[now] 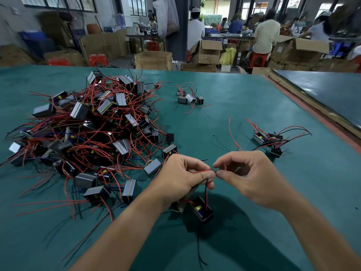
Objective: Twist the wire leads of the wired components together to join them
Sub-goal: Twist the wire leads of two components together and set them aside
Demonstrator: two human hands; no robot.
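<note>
The twisting step is in hand: the left hand point(181, 178) grips a red lead point(204, 170) between thumb and forefinger, with a black lead point(201, 180) looped over its lower fingers; the right hand point(252, 178) pinches the tip of the red lead where the two thumbs nearly meet. The wired components point(203, 210), a small open black box and a part half hidden beside it, hang just below the left hand, on or just above the table point(263, 222); I cannot tell which. The joint is too small to judge, so how far the twist has got is unclear; the next move probably calls for the right fingertips to roll the bared ends while the left holds the leads steady. Left of the left hand lies a big heap of components point(88, 130), its nearest wires close to the wrist; beyond the right hand sits a small cluster point(267, 139), well apart; the table's edge runs far to the right, and bare green cloth below both hands gives room.
</note>
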